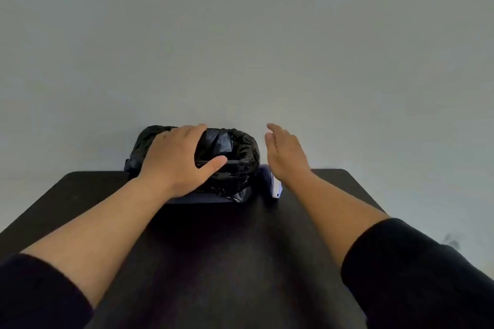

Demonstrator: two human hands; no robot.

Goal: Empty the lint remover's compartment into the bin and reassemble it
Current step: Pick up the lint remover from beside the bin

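Note:
A small bin (pixel 238 157) lined with a black plastic bag stands at the far edge of the dark table (pixel 227 248). My left hand (pixel 179 160) rests on the bin's left rim, fingers spread over the bag and thumb along the front edge. Just right of the bin lies the lint remover (pixel 274 184), dark blue with a white end, mostly hidden under my right hand. My right hand (pixel 286 155) hovers above it, fingers straight and together, holding nothing.
The table ends just behind the bin, with a plain grey wall (pixel 240 35) beyond. Both forearms stretch across the table from dark sleeves at the bottom corners. The table's rounded back corners show at left and right.

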